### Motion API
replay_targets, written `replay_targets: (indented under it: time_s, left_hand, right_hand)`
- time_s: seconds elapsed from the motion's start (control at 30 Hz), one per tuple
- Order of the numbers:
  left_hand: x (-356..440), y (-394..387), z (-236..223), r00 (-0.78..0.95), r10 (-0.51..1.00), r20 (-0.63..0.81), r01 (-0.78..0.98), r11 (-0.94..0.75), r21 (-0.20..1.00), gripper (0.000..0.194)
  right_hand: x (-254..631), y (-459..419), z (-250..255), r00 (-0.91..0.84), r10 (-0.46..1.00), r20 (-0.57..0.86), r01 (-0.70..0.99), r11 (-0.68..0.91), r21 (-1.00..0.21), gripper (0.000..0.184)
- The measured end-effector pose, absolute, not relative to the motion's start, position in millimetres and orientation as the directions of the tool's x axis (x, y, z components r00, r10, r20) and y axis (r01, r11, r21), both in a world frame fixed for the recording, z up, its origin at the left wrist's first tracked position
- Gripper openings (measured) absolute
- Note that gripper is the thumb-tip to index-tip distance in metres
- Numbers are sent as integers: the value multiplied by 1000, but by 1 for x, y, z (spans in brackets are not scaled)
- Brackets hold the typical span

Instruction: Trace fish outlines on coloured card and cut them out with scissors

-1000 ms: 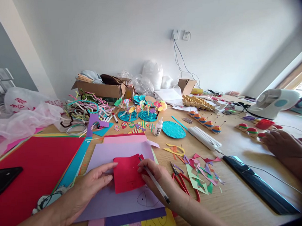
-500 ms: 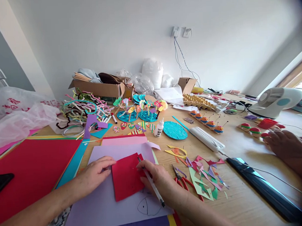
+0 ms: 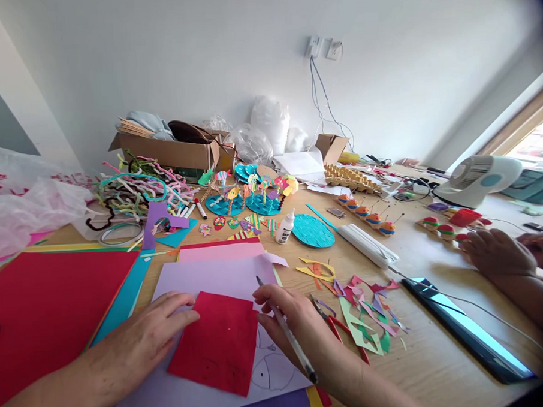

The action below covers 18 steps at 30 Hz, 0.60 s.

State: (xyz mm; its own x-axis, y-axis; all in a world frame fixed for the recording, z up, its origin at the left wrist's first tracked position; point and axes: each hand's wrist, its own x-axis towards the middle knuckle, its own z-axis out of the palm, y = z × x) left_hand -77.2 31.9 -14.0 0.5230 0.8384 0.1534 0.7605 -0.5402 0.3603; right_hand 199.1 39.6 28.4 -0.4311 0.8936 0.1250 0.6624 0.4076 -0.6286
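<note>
A red paper square [image 3: 217, 344] with faint pen marks lies on a larger lavender sheet [image 3: 172, 391], turned at a slant. My left hand [image 3: 157, 328] is at its upper left edge, fingers stretched out and the index fingertip touching or nearly touching the paper. A pen [image 3: 292, 340] is gripped in my right hand [image 3: 298, 316], its tip pointing up and away, at the square's right side. Below that hand, an outlined fish drawing [image 3: 273, 371] shows on the lavender sheet, partly covered by the red square.
Right of my hand lie red-handled pliers [image 3: 333, 324] and coloured paper scraps [image 3: 368, 307]. A glue bottle [image 3: 285, 227] stands beside a blue disc [image 3: 313, 230]. Paper fish on blue bases [image 3: 226, 204] are farther back. Another person's hand [image 3: 498, 253] is at the right.
The red square has rotated and slid toward me. My left hand has moved left and down with its edge; the pen in my right hand is off the square. The view shifted slightly.
</note>
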Motion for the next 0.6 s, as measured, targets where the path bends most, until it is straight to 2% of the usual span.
replay_targets:
  time_s: [0.13, 0.27, 0.47, 0.6]
  left_hand:
    - [-94, 24, -8, 569, 822, 32, 745, -532, 402, 53]
    - [-96, 19, -3, 621, 784, 1, 714, -566, 413, 59]
    - [-64, 17, 12, 622, 780, -67, 765, -587, 267, 52]
    - [-57, 16, 14, 664, 748, -29, 740, -651, 169, 52]
  right_hand:
    - [205, 46, 16, -413, 910, 31, 740, 355, -571, 35]
    - [199, 59, 20, -419, 906, -59, 782, 328, -529, 38]
    - [181, 68, 19, -416, 906, -76, 823, 340, -456, 31]
    - [176, 68, 15, -407, 909, -87, 825, 325, -463, 36]
